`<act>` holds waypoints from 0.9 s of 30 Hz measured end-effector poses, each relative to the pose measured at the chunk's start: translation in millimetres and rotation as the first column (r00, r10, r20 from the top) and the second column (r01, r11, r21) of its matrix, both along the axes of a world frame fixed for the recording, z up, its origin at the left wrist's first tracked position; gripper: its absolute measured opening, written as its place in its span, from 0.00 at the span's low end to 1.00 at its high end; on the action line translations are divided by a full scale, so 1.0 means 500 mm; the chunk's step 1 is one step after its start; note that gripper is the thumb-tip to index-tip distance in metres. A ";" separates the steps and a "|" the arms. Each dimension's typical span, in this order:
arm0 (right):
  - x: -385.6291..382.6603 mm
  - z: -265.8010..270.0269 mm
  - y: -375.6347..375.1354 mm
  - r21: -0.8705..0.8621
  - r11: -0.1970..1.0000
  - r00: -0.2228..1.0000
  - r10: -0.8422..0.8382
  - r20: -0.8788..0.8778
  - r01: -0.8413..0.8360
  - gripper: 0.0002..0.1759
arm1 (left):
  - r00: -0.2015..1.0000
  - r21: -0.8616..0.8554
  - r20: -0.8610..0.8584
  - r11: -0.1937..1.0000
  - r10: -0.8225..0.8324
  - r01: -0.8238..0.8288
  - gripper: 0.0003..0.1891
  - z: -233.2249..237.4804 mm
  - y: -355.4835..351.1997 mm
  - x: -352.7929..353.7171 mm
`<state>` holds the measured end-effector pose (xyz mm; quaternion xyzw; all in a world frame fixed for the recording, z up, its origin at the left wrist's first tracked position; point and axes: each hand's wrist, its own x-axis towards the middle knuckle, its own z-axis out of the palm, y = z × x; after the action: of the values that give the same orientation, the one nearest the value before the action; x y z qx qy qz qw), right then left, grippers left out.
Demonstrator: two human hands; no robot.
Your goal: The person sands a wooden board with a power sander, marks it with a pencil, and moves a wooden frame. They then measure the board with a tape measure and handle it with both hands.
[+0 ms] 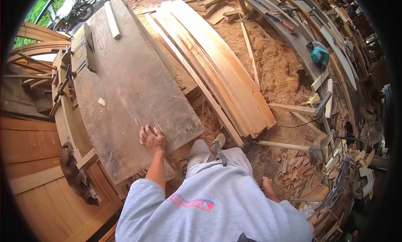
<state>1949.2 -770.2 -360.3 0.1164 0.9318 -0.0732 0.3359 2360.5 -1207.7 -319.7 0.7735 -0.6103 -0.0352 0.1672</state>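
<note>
My left hand [152,139] is over the near end of a large, worn wooden workbench top [134,87], its fingers loosely bent and slightly apart, with nothing visible in them. Low at my right side hangs my right hand [269,188], partly hidden by the grey shirt, so its grip cannot be made out. A small pale wood chip [102,101] and scattered sawdust lie on the bench top. Toward its far end rests a pale wooden strip [112,20]. Clamps [75,70] grip a dark block [89,49] at the left edge.
Long pale planks [217,66] lie side by side right of the bench. Sawdust [272,62] heaps on the floor behind them. A teal circular saw [319,54] sits on a board at the right. Wood offcuts [298,168] litter the floor, and a panelled door [46,179] stands at left.
</note>
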 end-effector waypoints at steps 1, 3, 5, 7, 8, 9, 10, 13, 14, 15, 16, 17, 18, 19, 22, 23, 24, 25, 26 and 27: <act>-0.016 -0.002 -0.023 -0.003 1.000 1.000 -0.004 0.000 0.004 0.37 | 1.000 0.017 0.007 1.000 0.006 -0.006 0.26 0.001 -0.002 0.000; -0.052 -0.016 -0.071 0.002 0.994 0.994 0.109 -0.026 -0.109 0.37 | 1.000 0.004 0.012 1.000 0.008 -0.008 0.25 0.002 -0.003 -0.003; -0.084 -0.014 -0.131 -0.104 0.968 0.969 0.217 -0.118 -0.230 0.36 | 0.999 -0.022 0.045 1.000 0.017 -0.016 0.25 0.002 0.000 -0.003; -0.095 0.054 -0.233 -0.178 0.941 0.951 0.261 -0.167 -0.289 0.32 | 0.999 -0.037 0.051 0.999 0.019 -0.017 0.25 0.002 0.002 -0.004; -0.105 0.076 -0.284 -0.269 0.912 0.948 0.276 -0.156 -0.310 0.31 | 0.998 -0.054 0.056 0.998 0.016 -0.013 0.25 0.001 0.002 -0.005; -0.116 0.089 -0.333 -0.358 0.874 0.944 0.295 -0.149 -0.329 0.30 | 0.998 -0.051 0.049 0.998 0.027 -0.025 0.25 0.001 0.002 -0.004; -0.124 0.086 -0.383 -0.442 0.823 0.934 0.314 -0.168 -0.356 0.30 | 0.998 -0.063 0.055 0.998 0.016 -0.012 0.25 0.000 0.003 -0.003; -0.122 0.112 -0.576 -0.574 0.632 0.843 0.486 -0.229 -0.521 0.28 | 0.998 -0.071 0.062 0.997 0.026 -0.022 0.24 0.001 0.004 -0.007; -0.098 0.161 -0.659 -0.644 0.574 0.823 0.545 -0.160 -0.506 0.29 | 0.997 -0.067 0.075 0.998 0.024 -0.019 0.24 0.003 0.007 -0.006; -0.065 0.200 -0.742 -0.709 0.515 0.788 0.608 -0.093 -0.482 0.29 | 0.996 -0.072 0.068 0.996 0.066 -0.061 0.24 0.004 0.008 -0.005; -0.038 0.191 -0.812 -0.701 0.336 0.662 0.704 -0.257 -0.630 0.27 | 0.996 -0.053 0.076 0.997 0.054 -0.050 0.24 0.004 0.009 -0.005; -0.009 0.183 -0.877 -0.656 0.134 0.503 0.758 -0.415 -0.743 0.26 | 0.996 -0.033 0.080 0.999 0.046 -0.043 0.24 0.005 0.011 -0.006; 0.034 0.197 -0.948 -0.615 -0.046 0.359 0.777 -0.518 -0.787 0.25 | 0.993 -0.041 0.067 0.994 0.101 -0.099 0.24 0.006 0.009 -0.009; 0.085 0.218 -1.012 -0.558 -0.229 0.207 0.765 -0.610 -0.797 0.24 | 0.995 -0.050 0.075 0.997 0.069 -0.065 0.25 0.006 0.010 -0.008; 0.246 0.257 -1.164 -0.494 -0.567 -0.136 0.736 -0.663 -0.659 0.25 | 0.995 -0.067 0.070 0.995 0.073 -0.068 0.25 0.016 0.020 -0.006; 0.291 0.250 -1.204 -0.446 -0.675 -0.248 0.675 -0.695 -0.587 0.26 | 0.997 -0.087 0.054 0.995 0.047 -0.042 0.25 0.018 0.016 -0.010; 0.335 0.246 -1.236 -0.436 -0.709 -0.287 0.655 -0.699 -0.554 0.26 | 0.994 -0.096 0.048 0.991 0.100 -0.095 0.25 0.013 0.013 -0.009; 0.377 0.240 -1.266 -0.387 -0.783 -0.416 0.598 -0.685 -0.487 0.27 | 0.994 -0.102 0.024 0.989 0.105 -0.102 0.24 0.007 0.016 -0.006; 0.412 0.228 -1.284 -0.346 -0.841 -0.532 0.533 -0.657 -0.415 0.27 | 0.995 -0.101 -0.001 0.990 0.103 -0.102 0.24 0.004 0.024 -0.005; 0.443 0.215 -1.298 -0.343 -0.856 -0.554 0.514 -0.655 -0.387 0.27 | 0.990 -0.101 -0.006 0.985 0.138 -0.137 0.24 -0.002 0.029 -0.006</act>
<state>2170.8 -1419.4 -252.7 -0.9155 0.2855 -0.0840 0.2708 2357.4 -1193.1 -320.5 0.8043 -0.5566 0.0080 0.2079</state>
